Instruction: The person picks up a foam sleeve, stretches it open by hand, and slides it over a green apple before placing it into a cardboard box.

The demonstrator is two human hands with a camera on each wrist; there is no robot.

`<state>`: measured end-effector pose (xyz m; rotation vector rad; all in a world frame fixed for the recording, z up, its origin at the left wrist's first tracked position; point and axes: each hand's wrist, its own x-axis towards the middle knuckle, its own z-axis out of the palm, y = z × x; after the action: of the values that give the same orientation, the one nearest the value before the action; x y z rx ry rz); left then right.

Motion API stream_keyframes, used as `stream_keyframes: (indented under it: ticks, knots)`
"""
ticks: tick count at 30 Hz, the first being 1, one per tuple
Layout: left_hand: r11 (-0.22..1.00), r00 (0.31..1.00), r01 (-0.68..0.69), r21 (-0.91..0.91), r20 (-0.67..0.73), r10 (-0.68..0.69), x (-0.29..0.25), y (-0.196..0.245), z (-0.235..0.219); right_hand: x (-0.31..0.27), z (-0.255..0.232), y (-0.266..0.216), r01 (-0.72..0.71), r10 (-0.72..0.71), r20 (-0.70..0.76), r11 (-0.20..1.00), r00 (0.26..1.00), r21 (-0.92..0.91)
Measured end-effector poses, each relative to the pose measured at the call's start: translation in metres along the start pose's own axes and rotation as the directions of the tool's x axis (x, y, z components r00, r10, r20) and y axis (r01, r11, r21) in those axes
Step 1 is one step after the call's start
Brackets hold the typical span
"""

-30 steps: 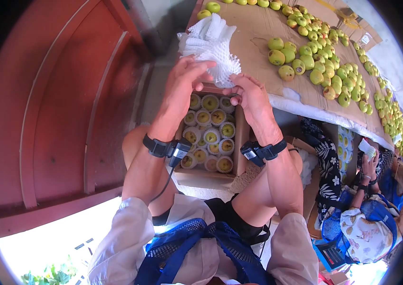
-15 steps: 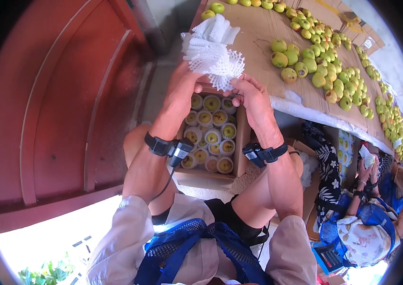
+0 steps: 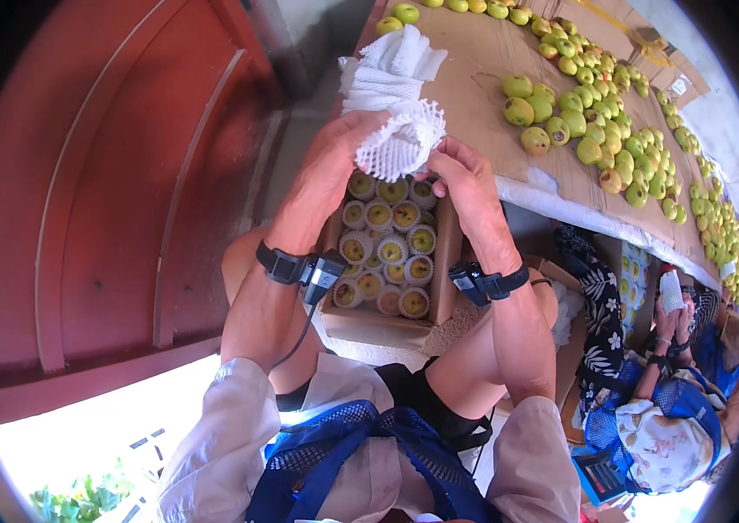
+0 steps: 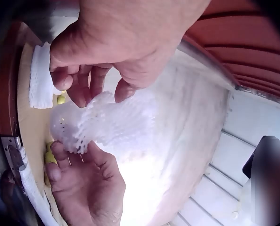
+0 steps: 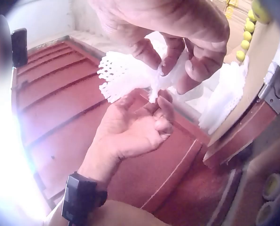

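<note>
Near the top centre of the head view, the left hand [image 3: 336,146] and the right hand [image 3: 467,174] hold a white foam net [image 3: 402,144] between them. The left hand's fingers and thumb are clamped on one side of it, and the right hand pinches its edge on the right side. The net's mesh mouth is spread and faces the camera. In the left wrist view, the net sits mid-frame, between the left hand above and the right hand below.

Just above the hands in the head view, a stack of white nets [image 3: 391,70] lies at the left end of a cardboard-covered table [image 3: 465,83]. Loose apples [image 3: 626,144], green and yellowish, some with brown or reddish patches, spread across the table toward the upper right.

Below the hands, at frame centre, stands an open cardboard box [image 3: 374,331] with apples inside [image 3: 393,251], many wearing white nets. A ridged red panel [image 3: 116,183] fills the left of the frame. At the lower right, another person [image 3: 670,427] in a floral top holds a white net-like piece [image 3: 671,292]. Green leaves [image 3: 81,504] show at the bottom left.
</note>
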<state>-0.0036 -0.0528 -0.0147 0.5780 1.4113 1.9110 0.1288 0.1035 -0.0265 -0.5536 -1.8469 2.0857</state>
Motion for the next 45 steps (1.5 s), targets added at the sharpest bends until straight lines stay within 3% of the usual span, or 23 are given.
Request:
stream_keyframes:
  ticks: [5,12,15,18,19,21,24,27,30,33,36,38,41,45]
  knots:
    - [0.999,0.999,0.043,-0.033,0.032,-0.042,0.001,0.000,-0.003,-0.001,0.003,-0.002,0.034,-0.035,-0.006,0.996,0.999,-0.085]
    - [0.929,0.987,0.141,-0.343,0.119,-0.106,0.000,0.006,-0.006,-0.001,-0.008,0.000,-0.067,0.055,0.079,0.985,0.995,0.160]
    - [0.920,0.990,0.107,-0.378,0.127,-0.064,-0.002,0.008,0.002,-0.002,-0.009,-0.004,-0.108,0.078,0.126,0.962,0.989,0.251]
    - [0.962,0.996,0.078,-0.261,0.056,-0.066,0.000,0.002,-0.005,-0.004,-0.008,-0.007,-0.139,0.103,0.148,0.955,0.984,0.262]
    - [0.990,0.999,0.029,-0.137,-0.028,-0.033,0.000,-0.002,-0.007,-0.002,-0.009,-0.005,-0.145,0.110,0.144,0.956,0.983,0.257]
    - [0.991,0.983,-0.041,0.126,-0.172,0.063,0.003,-0.007,-0.007,-0.001,-0.010,-0.005,-0.147,0.118,0.120,0.952,0.986,0.267]
    - [0.898,0.942,-0.209,0.388,-0.166,0.291,0.000,-0.006,0.000,-0.001,-0.010,-0.006,-0.143,0.125,0.078,0.939,0.989,0.311]
    - [0.854,0.925,-0.328,0.404,-0.046,0.378,-0.004,0.001,0.007,-0.001,-0.011,-0.009,-0.145,0.131,0.066,0.935,0.989,0.323]
    - [0.844,0.945,-0.309,0.438,0.045,0.323,-0.001,-0.006,0.009,-0.002,-0.013,-0.011,-0.152,0.128,0.099,0.946,0.987,0.285]
    - [0.920,0.972,-0.234,0.314,0.106,0.210,0.001,0.000,0.013,-0.003,-0.013,-0.009,-0.179,0.136,0.189,0.956,0.972,0.230]
    - [0.936,0.983,-0.181,0.302,0.049,0.174,-0.007,0.009,0.023,-0.002,-0.015,-0.006,-0.207,0.160,0.252,0.963,0.955,0.173]
    - [0.931,0.966,-0.254,0.262,0.015,0.259,-0.006,0.004,0.023,-0.002,-0.015,-0.005,-0.212,0.164,0.271,0.965,0.949,0.156]
    - [0.922,0.938,-0.324,0.212,-0.057,0.343,-0.005,0.003,0.023,-0.006,-0.012,-0.010,-0.192,0.171,0.232,0.979,0.958,0.072]
    - [0.930,0.909,-0.350,0.114,-0.197,0.366,0.001,-0.001,0.018,-0.009,-0.007,-0.015,-0.127,0.113,0.115,0.985,0.987,0.114]
